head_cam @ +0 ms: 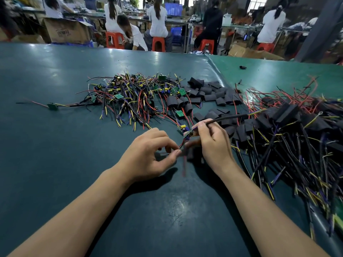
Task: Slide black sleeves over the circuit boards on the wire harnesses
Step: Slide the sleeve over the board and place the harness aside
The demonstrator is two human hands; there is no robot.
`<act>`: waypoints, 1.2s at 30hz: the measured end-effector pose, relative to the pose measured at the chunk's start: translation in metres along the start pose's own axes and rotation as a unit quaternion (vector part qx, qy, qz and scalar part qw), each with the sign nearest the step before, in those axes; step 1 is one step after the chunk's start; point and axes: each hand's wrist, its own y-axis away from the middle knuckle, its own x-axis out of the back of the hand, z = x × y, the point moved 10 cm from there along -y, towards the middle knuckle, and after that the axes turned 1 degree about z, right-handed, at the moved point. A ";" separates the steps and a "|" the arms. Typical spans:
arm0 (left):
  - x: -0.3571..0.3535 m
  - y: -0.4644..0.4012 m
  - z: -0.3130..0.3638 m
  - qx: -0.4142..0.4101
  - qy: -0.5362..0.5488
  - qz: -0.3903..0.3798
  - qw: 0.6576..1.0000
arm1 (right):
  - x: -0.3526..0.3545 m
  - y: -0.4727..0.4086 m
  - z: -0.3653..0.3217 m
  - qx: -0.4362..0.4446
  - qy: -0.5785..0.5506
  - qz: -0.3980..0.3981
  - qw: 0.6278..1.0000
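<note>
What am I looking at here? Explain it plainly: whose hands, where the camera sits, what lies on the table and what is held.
No machine: a person's bare hands, filmed by a camera worn on their head, looking down. On the dark green table mat lie a tangle of unsleeved wire harnesses with small green circuit boards, loose flat black sleeves, and a pile of finished, sleeved harnesses. The right hand pinches a harness's black cable beside its circuit board. The left hand pinches that harness's thin wires. A blurred black sleeve sits between the hands.
</note>
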 end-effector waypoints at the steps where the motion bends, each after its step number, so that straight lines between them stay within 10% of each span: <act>1: -0.002 0.000 0.001 -0.006 0.002 -0.011 1.000 | -0.005 0.001 -0.001 -0.002 -0.028 -0.011 1.000; 7: -0.003 -0.001 0.007 -0.023 -0.066 -0.019 0.997 | -0.019 0.008 0.013 -0.134 -0.208 -0.060 0.967; 18: -0.025 0.009 0.001 -0.005 -0.118 -0.167 0.979 | 0.024 -0.002 0.032 -0.167 -0.368 0.129 0.906; 27: -0.034 0.010 0.011 -0.033 -0.038 -0.188 0.981 | 0.004 -0.005 0.026 -0.179 -0.456 0.053 0.870; 36: -0.032 0.010 0.011 -0.019 0.010 -0.169 0.985 | 0.025 -0.005 0.019 -0.113 -0.374 0.118 0.913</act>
